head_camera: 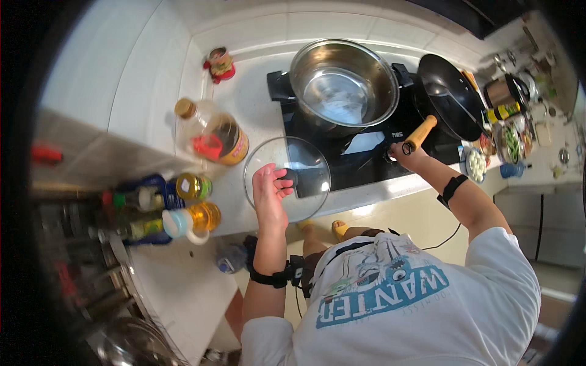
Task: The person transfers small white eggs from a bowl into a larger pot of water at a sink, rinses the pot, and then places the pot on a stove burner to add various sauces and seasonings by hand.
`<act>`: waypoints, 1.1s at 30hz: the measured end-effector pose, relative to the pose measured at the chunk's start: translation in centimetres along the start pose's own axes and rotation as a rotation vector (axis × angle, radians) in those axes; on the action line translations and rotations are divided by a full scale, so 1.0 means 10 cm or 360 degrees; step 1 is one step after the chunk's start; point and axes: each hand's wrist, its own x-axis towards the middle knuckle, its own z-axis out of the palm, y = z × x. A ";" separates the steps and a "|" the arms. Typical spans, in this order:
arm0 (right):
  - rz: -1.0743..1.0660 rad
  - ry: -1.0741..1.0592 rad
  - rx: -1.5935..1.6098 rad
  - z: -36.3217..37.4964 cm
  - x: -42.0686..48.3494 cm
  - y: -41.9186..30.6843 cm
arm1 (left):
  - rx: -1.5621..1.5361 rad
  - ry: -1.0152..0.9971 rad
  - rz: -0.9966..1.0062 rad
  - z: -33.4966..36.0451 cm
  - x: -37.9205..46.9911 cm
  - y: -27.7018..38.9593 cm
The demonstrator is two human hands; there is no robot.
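Note:
My left hand [271, 194] has its fingers curled around the dark knob [289, 177] of a round glass lid [311, 158]. Under the lid are the pale counter and the left front corner of a black glass cooktop [336, 180]. My right hand [407, 158] is at the cooktop's front, its fingers on a silvery control knob [389, 156]. The wooden handle [420, 133] of a dark wok [451, 98] reaches over that hand. An uncovered stainless steel pot [343, 84] on the left burner contains clear liquid. A ladle [444, 93] rests in the wok.
Left of the lid stand a large plastic bottle of dark sauce [213, 137], a gold-lidded jar [192, 186] and an oil jug [203, 217]. A small figurine [219, 64] is in the back corner. Past the wok are a bowl of white balls [477, 165] and a plate of green vegetables [510, 144].

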 end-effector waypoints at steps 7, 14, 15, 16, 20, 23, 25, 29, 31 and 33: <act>-0.0522 -0.0251 -0.1609 -0.21 -0.08 -0.25 | -0.0099 0.0201 0.0145 -0.01 -0.62 -0.44; -0.0822 -0.0175 -0.1905 -0.24 0.02 -0.25 | -0.0287 0.0372 0.0244 0.00 -1.36 -1.12; -0.0769 -0.0166 -0.1900 -0.23 0.06 -0.20 | -0.0316 0.0412 0.0250 0.01 -1.44 -1.18; -0.0817 -0.0179 -0.1929 -0.24 0.05 -0.24 | -0.0312 0.0421 0.0195 0.01 -1.53 -1.25; -0.0781 -0.0090 -0.1752 -0.30 -0.02 -0.25 | -0.0417 0.0493 0.0110 -0.04 -1.82 -1.43; -0.0798 -0.0035 -0.1855 -0.28 0.02 -0.24 | -0.0440 0.0533 0.0084 -0.13 -1.97 -1.52; -0.0791 -0.0007 -0.1773 -0.28 -0.01 -0.26 | -0.0413 0.0558 0.0056 -0.21 -2.05 -1.56; -0.0883 0.0086 -0.1860 -0.26 0.04 -0.17 | -0.0500 0.0552 0.0035 -0.37 -2.15 -1.59; -0.0850 0.0233 -0.1228 -0.25 0.05 -0.12 | -0.0533 0.0549 0.0039 -0.40 -2.19 -1.60; -0.0833 0.0225 -0.1234 -0.24 0.06 -0.11 | -0.0527 0.0529 0.0043 -0.44 -2.19 -1.57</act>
